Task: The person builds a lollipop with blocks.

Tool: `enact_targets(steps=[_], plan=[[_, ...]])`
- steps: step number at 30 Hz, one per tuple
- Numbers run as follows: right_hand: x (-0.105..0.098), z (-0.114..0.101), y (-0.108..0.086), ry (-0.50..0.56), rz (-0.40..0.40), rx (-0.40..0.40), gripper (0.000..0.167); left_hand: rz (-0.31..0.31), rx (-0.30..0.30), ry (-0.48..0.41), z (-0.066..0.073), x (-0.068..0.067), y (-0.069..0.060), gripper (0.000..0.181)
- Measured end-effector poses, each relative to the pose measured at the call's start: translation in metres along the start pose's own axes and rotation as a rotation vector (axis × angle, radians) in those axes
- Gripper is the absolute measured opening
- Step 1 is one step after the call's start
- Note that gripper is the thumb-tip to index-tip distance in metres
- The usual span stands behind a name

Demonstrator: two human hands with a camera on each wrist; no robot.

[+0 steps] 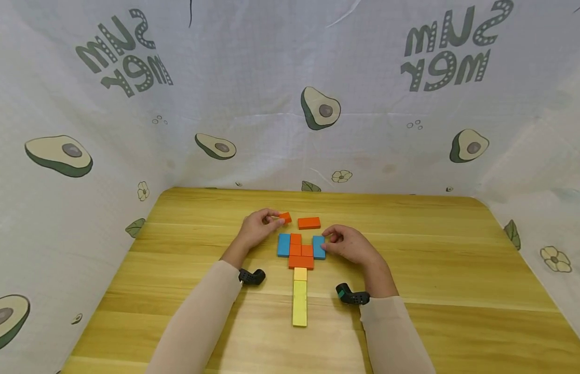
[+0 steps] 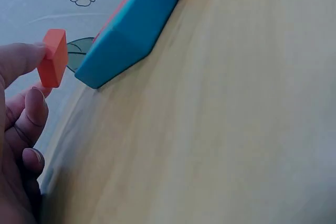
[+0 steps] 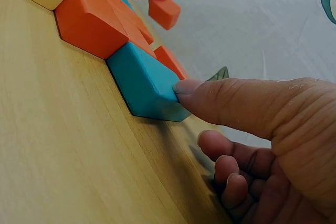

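My left hand (image 1: 258, 227) pinches a small orange block (image 1: 285, 217) between thumb and fingers, raised off the table in the left wrist view. With its thumb, my right hand (image 1: 351, 244) touches the outer end of the right blue block (image 3: 147, 85); its other fingers are loosely bent and apart from that block. Between this block and the left blue block (image 1: 283, 244) lie several orange blocks (image 1: 295, 249), set closely together, with a gap at the upper right. Below them, a wide orange block (image 1: 301, 262), a pale yellow block (image 1: 300, 274) and a long yellow block (image 1: 299, 304) form a column.
A loose orange block (image 1: 309, 223) lies beyond the arrangement, towards the back of the wooden table (image 1: 411, 249). A white printed cloth (image 1: 261, 93) hangs behind the table and along both sides. Each wrist wears a black device (image 1: 252, 277).
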State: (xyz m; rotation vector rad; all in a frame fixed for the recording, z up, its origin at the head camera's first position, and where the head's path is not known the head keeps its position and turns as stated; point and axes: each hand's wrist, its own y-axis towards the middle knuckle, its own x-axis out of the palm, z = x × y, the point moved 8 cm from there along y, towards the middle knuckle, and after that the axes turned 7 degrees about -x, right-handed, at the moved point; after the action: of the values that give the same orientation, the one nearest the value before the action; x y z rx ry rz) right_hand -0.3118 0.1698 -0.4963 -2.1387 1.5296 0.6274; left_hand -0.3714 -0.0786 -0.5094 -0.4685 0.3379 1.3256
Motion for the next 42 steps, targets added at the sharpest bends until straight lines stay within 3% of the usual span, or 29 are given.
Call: enact_targets(steps=[4, 7, 16, 23, 31, 42], plan=[[0.000, 0.000, -0.001, 0.001, -0.001, 0.005, 0.027, -0.032, 0.025, -0.083, 0.003, 0.005, -0.007, 0.034], [0.000, 0.001, -0.001, 0.005, -0.002, 0.011, 0.027, -0.044, 0.064, -0.078, 0.009, 0.008, -0.013, 0.030], [0.000, 0.000, -0.001, -0.003, -0.001, 0.024, 0.029, -0.069, 0.179, 0.135, 0.031, 0.025, -0.027, 0.031], [0.001, 0.000, 0.001, -0.025, -0.003, 0.018, 0.031, -0.076, 0.255, 0.223, 0.039, 0.039, -0.030, 0.032], [0.001, 0.000, 0.002, -0.037, -0.004, 0.024, 0.031, -0.057, 0.236, 0.258, 0.038, 0.044, -0.029, 0.032], [0.000, 0.000, 0.001, -0.031, -0.009, 0.022, 0.030, -0.080, 0.207, 0.281, 0.036, 0.049, -0.028, 0.036]])
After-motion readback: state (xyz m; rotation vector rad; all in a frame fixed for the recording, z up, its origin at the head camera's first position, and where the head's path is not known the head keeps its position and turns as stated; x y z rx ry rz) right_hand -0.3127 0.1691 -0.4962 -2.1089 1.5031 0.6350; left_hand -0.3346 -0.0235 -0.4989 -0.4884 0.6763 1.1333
